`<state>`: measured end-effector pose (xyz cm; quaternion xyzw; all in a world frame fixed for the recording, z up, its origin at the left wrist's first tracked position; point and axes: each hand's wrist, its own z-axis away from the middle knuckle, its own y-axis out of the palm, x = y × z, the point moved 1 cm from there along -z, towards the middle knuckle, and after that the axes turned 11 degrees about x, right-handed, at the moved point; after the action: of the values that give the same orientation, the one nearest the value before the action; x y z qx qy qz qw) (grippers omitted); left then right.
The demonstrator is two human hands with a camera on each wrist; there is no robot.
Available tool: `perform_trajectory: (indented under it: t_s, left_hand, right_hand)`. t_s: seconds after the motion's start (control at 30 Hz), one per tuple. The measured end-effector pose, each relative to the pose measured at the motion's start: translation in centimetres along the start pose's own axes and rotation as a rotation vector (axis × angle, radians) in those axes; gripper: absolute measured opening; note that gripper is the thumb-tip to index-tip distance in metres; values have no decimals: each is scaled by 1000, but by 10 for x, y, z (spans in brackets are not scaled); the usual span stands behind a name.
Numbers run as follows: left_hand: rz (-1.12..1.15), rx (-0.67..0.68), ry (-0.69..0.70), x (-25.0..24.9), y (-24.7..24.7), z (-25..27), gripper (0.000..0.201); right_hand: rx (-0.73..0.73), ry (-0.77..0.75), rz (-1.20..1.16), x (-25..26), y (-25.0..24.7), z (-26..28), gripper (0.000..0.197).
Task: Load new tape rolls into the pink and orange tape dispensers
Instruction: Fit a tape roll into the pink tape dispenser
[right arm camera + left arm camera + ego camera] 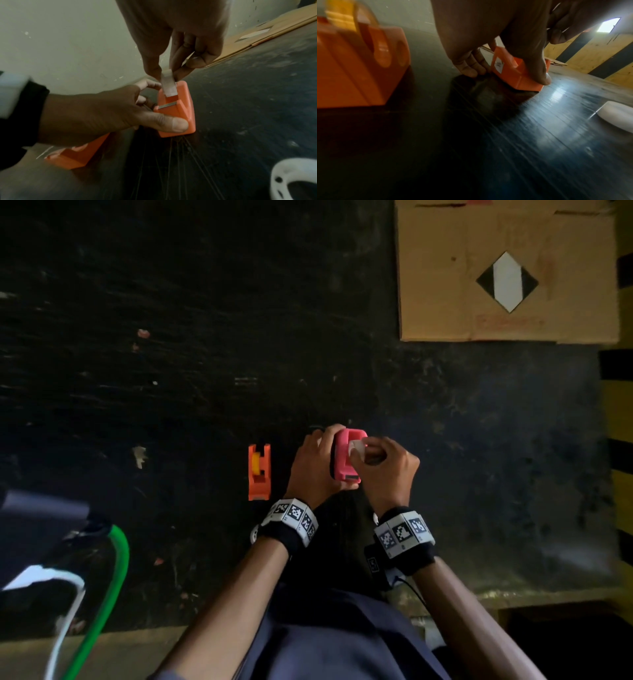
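Note:
The pink tape dispenser (346, 463) stands on the dark table near the middle. My left hand (313, 463) grips its sides, thumb on the near side (178, 125) and fingers on the far side (471, 67). My right hand (387, 463) pinches the free end of a pale tape strip (169, 85) between thumb and forefinger. The strip is held up above the dispenser's serrated cutter (167, 106). The roll inside is hidden. The orange dispenser (259, 472) stands untouched just left of my left hand, a yellow roll (255, 463) seated in it.
A flat cardboard box (507, 272) lies at the table's far right. A green hose (113, 577) and a white cable hang at the near left. Yellow-and-black striping (620, 440) runs along the right edge. A white rounded object (295, 178) lies near my right wrist.

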<state>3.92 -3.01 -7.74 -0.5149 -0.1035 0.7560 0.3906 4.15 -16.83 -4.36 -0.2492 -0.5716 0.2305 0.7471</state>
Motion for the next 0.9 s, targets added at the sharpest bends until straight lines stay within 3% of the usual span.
perform_trajectory:
  t_s: [0.53,0.77,0.9]
  left_hand:
    - [-31,12,32,9,0,-2,112]
    - [-15,30,27,7,-1,-2,112]
    - [-11,21,40,10,0,-2,115]
  right_hand:
    - [133,-155,353,-16,10,-6,15]
    - [152,-211,490,-12,2,-8,26]
    - [145,-365,492,-9,-3,-3,31]
